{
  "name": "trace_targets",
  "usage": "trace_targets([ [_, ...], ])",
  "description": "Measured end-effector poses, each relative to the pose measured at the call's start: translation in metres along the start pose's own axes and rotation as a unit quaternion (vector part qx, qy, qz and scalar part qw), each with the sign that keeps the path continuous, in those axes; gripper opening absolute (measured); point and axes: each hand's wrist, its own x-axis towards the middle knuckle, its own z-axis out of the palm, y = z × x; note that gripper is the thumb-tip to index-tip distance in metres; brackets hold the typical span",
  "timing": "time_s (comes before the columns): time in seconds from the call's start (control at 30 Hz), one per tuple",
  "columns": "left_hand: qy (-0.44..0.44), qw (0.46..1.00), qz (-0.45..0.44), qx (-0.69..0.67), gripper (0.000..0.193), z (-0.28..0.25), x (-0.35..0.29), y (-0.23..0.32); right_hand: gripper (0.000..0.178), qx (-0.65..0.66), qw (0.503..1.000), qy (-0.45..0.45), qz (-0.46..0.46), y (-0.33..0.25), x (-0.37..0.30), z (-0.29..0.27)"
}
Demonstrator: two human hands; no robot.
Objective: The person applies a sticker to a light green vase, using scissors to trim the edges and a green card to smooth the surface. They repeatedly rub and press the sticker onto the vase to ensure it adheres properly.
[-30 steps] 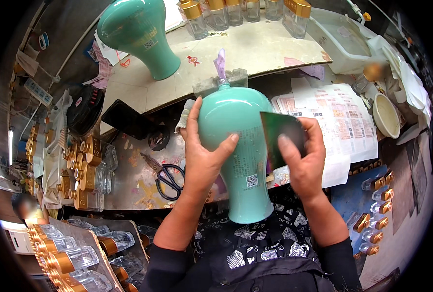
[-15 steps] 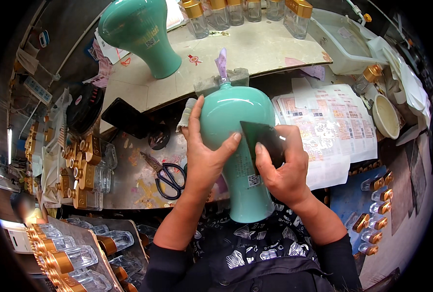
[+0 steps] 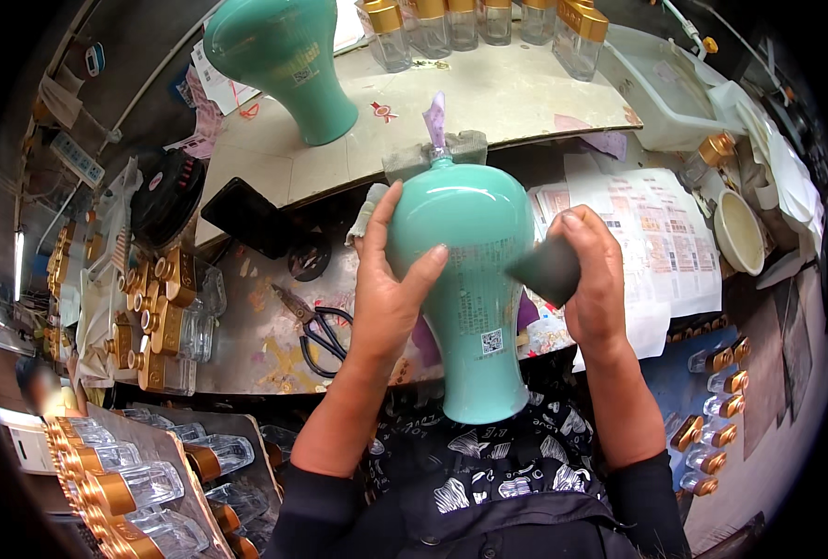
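A glossy turquoise vase-shaped bottle (image 3: 465, 210) lies with its base toward me and its narrow neck pointing away. Small print and a square code mark its waist, and a scrap of purple cloth (image 3: 435, 121) sticks up from the mouth. My left hand (image 3: 386, 289) grips the bottle's left shoulder, thumb on top. Beside its right flank, my right hand (image 3: 598, 279) pinches a thin dark flat scraper (image 3: 549, 270), a little blurred, its tip near the bottle's side. Whether that tip touches the bottle I cannot tell. Grey cloth pads (image 3: 461, 149) show behind the neck.
A second turquoise bottle (image 3: 307, 79) stands on the raised board (image 3: 395, 126), near several gold-capped glass bottles (image 3: 577, 42). Black-handled scissors (image 3: 316, 331) and a phone (image 3: 242, 217) lie at left. Label sheets (image 3: 661, 238) and a white bowl (image 3: 738, 233) are at right.
My right hand has drawn the scraper off the bottle's front, out to the right, uncovering more print. My left hand keeps its hold. The whole view has shifted slightly.
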Motion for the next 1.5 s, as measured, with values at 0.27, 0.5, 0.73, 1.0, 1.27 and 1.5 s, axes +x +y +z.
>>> trace_targets([
  [0.27, -0.005, 1.000, 0.000, 0.010, 0.082, 0.001, -0.002, -0.002, 0.027, -0.094, 0.995, -0.017, 0.020, 0.006, 0.003, 0.017],
  [0.5, -0.003, 1.000, -0.008, -0.006, 0.082, 0.001, -0.001, -0.001, 0.037, -0.132, 0.991, -0.014, 0.000, 0.015, 0.007, 0.017],
  [0.73, 0.006, 1.000, -0.008, 0.018, 0.079, 0.002, -0.001, -0.003, 0.040, -0.186, 0.982, -0.023, 0.002, 0.010, 0.007, 0.018],
  [1.0, 0.000, 1.000, -0.005, -0.013, 0.076, 0.003, -0.001, -0.001, 0.095, -0.411, 0.910, -0.042, -0.046, -0.013, 0.005, 0.032],
  [1.27, 0.002, 1.000, -0.013, -0.025, 0.077, 0.004, -0.002, 0.002, 0.099, -0.463, 0.882, -0.066, -0.056, -0.021, 0.009, 0.033],
  [1.5, 0.004, 1.000, -0.010, 0.016, 0.079, 0.004, -0.002, 0.000, 0.091, -0.442, 0.894, -0.068, 0.009, -0.028, 0.009, 0.035],
])
